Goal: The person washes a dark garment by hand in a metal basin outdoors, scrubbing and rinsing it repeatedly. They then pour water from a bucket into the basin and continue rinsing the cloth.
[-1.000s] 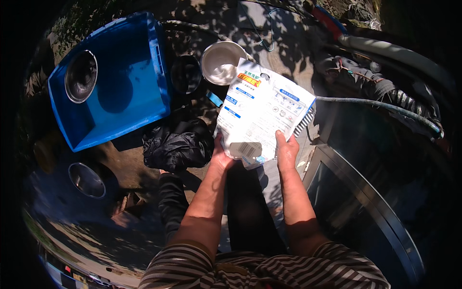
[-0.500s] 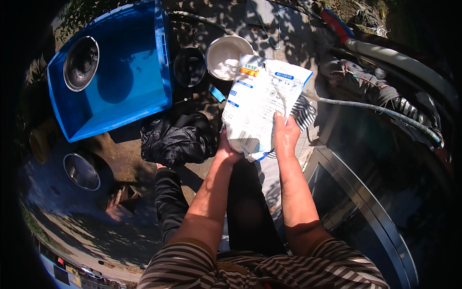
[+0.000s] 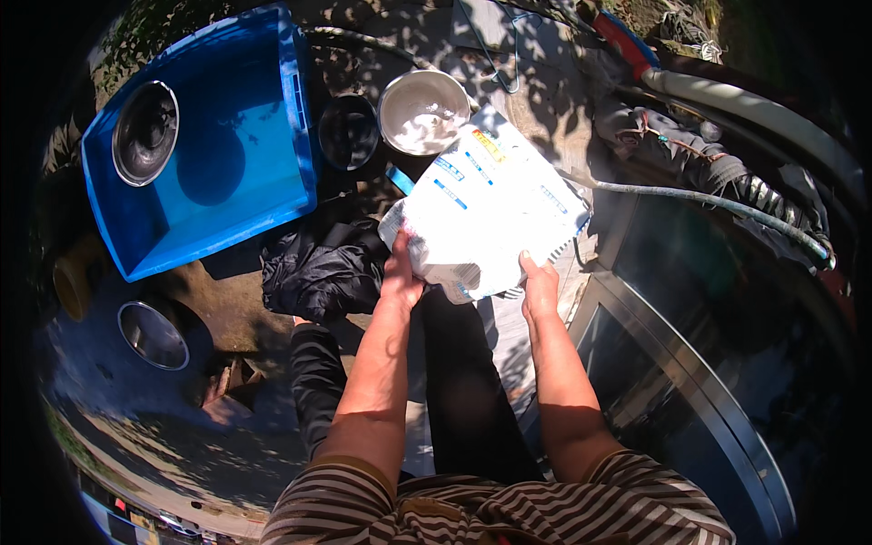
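In front of me I hold a white plastic packet (image 3: 500, 213) printed with blue panels and one red-and-yellow patch, bright in the sun. Its lower left side is gripped by my left hand (image 3: 400, 274). My right hand (image 3: 540, 283) pinches the lower right edge, thumb on top and fingers hidden beneath. A crumpled black garment (image 3: 322, 268) lies just left of my left hand. Beyond the packet's upper left corner stands a white bucket (image 3: 425, 113) with something pale in it, and beside that a dark basin (image 3: 349, 133).
A big blue tub (image 3: 204, 232) with water stands at the far left, a metal bowl (image 3: 145, 133) floating in it. Another metal basin (image 3: 154, 335) sits nearer. A hose (image 3: 699, 195) runs along the right, above a metal-framed glass panel (image 3: 672, 354).
The packet has turned clockwise and tilted, and its print now looks washed out by sunlight. My left hand has shifted left and up; my right hand has slid down to the packet's lower edge.
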The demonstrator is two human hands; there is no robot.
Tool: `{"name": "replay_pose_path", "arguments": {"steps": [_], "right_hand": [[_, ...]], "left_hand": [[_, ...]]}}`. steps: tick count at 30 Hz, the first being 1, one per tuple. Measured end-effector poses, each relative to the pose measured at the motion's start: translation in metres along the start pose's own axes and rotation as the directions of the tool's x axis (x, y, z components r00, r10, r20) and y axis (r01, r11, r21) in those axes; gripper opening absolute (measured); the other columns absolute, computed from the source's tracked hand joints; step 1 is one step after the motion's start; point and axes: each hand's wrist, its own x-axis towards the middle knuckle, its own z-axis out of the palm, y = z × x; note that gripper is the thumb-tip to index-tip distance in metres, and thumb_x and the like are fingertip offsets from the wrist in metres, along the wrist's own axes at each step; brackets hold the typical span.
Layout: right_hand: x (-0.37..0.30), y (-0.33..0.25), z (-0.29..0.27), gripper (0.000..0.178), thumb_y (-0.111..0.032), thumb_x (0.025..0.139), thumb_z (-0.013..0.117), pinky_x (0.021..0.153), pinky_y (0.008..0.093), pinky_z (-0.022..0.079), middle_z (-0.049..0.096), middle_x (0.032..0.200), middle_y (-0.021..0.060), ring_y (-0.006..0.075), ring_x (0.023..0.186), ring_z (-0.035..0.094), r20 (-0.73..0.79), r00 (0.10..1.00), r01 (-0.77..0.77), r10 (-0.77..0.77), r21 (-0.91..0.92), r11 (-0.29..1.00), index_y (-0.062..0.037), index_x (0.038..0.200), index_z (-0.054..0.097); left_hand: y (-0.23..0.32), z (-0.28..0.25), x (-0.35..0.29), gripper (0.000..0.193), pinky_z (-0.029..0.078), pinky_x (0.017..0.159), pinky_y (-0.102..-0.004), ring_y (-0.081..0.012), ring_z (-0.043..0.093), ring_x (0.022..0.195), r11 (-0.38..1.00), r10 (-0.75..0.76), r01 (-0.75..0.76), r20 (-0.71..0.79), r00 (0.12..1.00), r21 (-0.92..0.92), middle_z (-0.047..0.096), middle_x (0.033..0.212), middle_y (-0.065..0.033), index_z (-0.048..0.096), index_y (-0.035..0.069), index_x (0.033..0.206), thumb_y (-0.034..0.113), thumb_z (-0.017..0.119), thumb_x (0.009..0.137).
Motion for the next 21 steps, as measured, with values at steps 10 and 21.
{"name": "replay_pose_path", "arguments": {"steps": [10,21], "right_hand": [[0.107,0.076,0.002,0.037,-0.035,0.101,0.073,0.057,0.0379,0.059,0.073,0.095,0.0121,0.0229,0.070,0.070,0.029,0.907,-0.388,0.421,-0.336,0.858,-0.0029,0.116,0.064],[0.203,-0.049,0.115,0.057,-0.022,0.097,0.071,0.064,0.0361,0.059,0.059,0.138,0.0141,0.0211,0.078,0.075,0.326,0.939,0.328,-0.106,-0.763,0.557,-0.0035,0.146,0.049]], "left_hand": [[-0.007,-0.018,-0.001,0.056,0.053,0.104,-0.0449,-0.0295,0.067,0.121,0.981,0.167,-0.168,0.017,0.986,0.094,0.067,0.135,-0.0146,0.054,-0.006,0.145,0.023,0.074,0.101],[-0.010,-0.028,-0.010,0.049,0.041,0.115,-0.0393,-0.0261,0.058,0.131,0.902,0.297,-0.313,0.099,0.950,0.299,0.064,0.141,-0.0128,0.054,-0.004,0.147,0.015,0.065,0.103]]}}
